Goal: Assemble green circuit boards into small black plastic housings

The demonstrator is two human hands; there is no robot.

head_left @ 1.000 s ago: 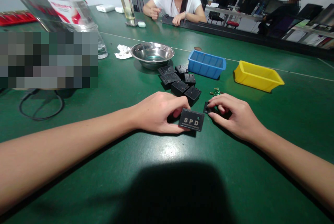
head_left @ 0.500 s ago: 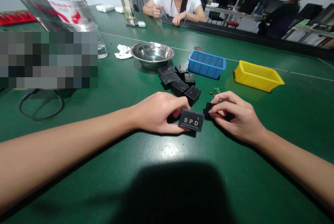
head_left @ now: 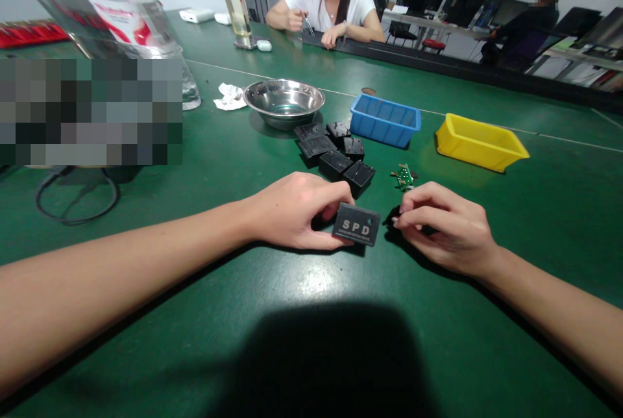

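My left hand (head_left: pixel 304 210) grips a black plastic case (head_left: pixel 357 224) marked "SPD" by its left end, its lettered face turned towards me. To its right, my right hand (head_left: pixel 445 226) is closed in a pinch just above the table. Its fingertips hide whatever is between them; only a dark patch shows beside them. A small green circuit board (head_left: pixel 403 176) with metal tabs lies just beyond the right hand. Several more black cases (head_left: pixel 335 163) sit in a cluster past the left hand, with thin pins or wires showing on their tops.
A steel bowl (head_left: pixel 283 103), a blue bin (head_left: pixel 385 121) and a yellow bin (head_left: pixel 481 143) stand behind the cases. Crumpled tissue (head_left: pixel 230 97) lies left of the bowl. Bottles and a cable (head_left: pixel 75 215) occupy the left side. A person (head_left: pixel 335 9) sits across the green table.
My right hand has drawn slightly right and towards me. The small black part in its fingers is now out of sight, and more of the circuit board shows. My left hand stays put.
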